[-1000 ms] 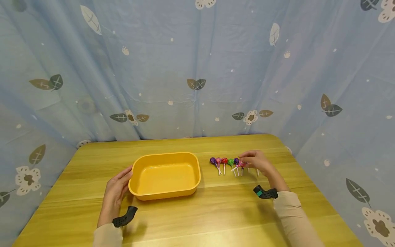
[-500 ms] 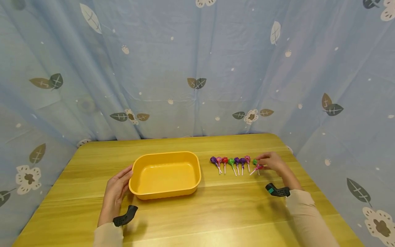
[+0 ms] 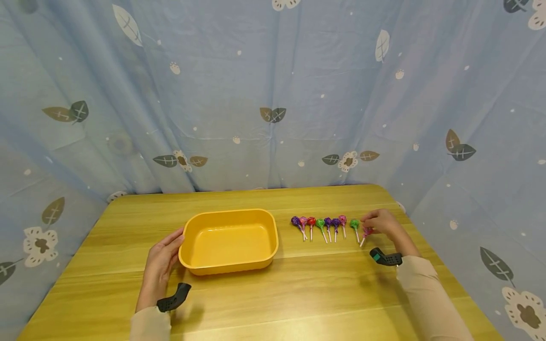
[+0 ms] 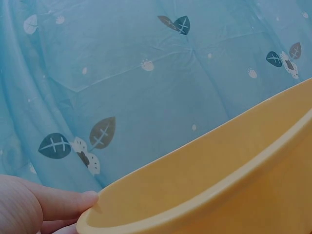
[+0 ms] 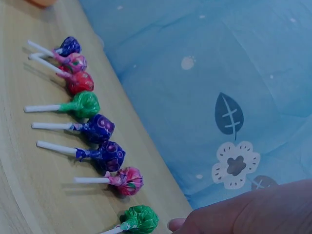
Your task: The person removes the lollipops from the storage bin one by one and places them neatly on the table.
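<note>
My left hand [image 3: 161,260] rests against the left end of a yellow plastic tub [image 3: 228,270]. In the left wrist view, its fingertips touch the tub's rim [image 4: 195,207]. At the right, my right hand [image 3: 384,226] holds a pink-wrapped lollipop [image 3: 367,232] by its head, the white stick pointing down towards me. Just left of that hand lies a green lollipop [image 3: 355,224]. The right wrist view shows part of the hand [image 5: 248,212] beside the green lollipop [image 5: 140,219]; the held one is out of sight there.
Several more lollipops lie in a row between tub and right hand: a pink one [image 3: 343,220], purple ones [image 3: 328,222], another green [image 3: 320,223] and a red [image 3: 311,221]. The leftmost purple [image 3: 295,220] and pink [image 3: 303,221] overlap. A patterned curtain [image 3: 273,94] hangs behind the wooden table [image 3: 273,303].
My right hand has moved right along the row with the pink lollipop, leaving the green one uncovered on its left. The left hand and the tub have stayed put.
</note>
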Demonstrator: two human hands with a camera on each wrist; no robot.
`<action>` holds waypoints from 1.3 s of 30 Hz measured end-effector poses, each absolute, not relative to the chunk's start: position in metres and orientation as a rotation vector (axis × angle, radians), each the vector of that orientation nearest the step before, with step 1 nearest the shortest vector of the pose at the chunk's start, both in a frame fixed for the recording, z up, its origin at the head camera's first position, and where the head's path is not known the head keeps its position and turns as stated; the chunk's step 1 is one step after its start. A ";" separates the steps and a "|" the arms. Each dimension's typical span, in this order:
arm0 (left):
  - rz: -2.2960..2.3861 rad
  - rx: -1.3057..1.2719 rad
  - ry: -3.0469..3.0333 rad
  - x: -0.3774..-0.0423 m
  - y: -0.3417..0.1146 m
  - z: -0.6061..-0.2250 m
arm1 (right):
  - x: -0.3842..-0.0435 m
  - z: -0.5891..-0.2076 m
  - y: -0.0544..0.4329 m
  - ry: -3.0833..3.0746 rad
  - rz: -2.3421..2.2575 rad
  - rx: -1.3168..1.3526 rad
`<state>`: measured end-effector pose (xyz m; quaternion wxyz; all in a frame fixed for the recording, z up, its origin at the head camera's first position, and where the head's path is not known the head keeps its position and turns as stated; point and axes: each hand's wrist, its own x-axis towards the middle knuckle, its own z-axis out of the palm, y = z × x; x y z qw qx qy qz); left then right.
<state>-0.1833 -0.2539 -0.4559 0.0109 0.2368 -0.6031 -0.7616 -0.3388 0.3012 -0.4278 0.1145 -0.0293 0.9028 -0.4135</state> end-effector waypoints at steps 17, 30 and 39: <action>-2.370 0.715 -1.862 -0.185 -0.252 -0.457 | -0.367 -0.447 0.296 2.825 -0.995 -0.075; -2.360 0.722 -1.836 -0.187 -0.251 -0.457 | -0.366 -0.457 0.285 2.841 -1.159 0.011; -2.362 0.738 -1.823 -0.187 -0.252 -0.456 | -0.363 -0.453 0.278 2.851 -1.161 -0.057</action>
